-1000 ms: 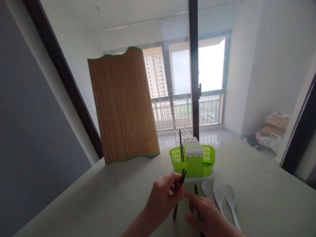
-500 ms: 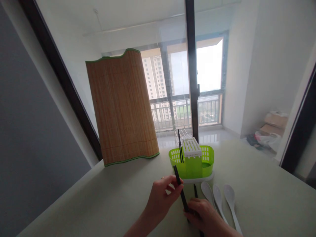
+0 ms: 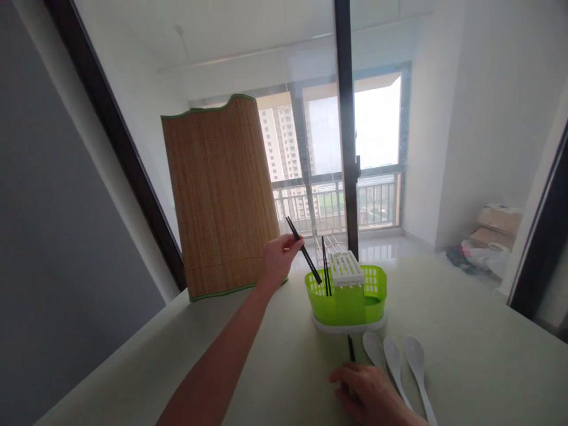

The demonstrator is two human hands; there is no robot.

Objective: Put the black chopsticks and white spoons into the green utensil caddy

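My left hand (image 3: pixel 281 255) pinches a pair of black chopsticks (image 3: pixel 306 254) near the upper part. Their lower ends slant down into the left compartment of a green cutlery holder (image 3: pixel 348 307). Another black pair (image 3: pixel 326 266) stands upright in that same compartment. Low on the white table, my right hand (image 3: pixel 370 393) is curled round more black chopsticks (image 3: pixel 351 348) lying there; their far ends stick out past the fingers. Three white spoons (image 3: pixel 415 355) lie side by side just right of that hand.
A white slotted piece (image 3: pixel 346 267) tops the holder's middle. Behind it stands a white wire rack (image 3: pixel 327 236). A rolled bamboo mat (image 3: pixel 222 201) stands upright at the left, by the glass door frame (image 3: pixel 346 130). The table's right edge (image 3: pixel 532 322) slopes away.
My left hand has moved up and forward, carrying the chopsticks from beside my right hand to the holder's left compartment. My right hand has let go of that pair and stays low.
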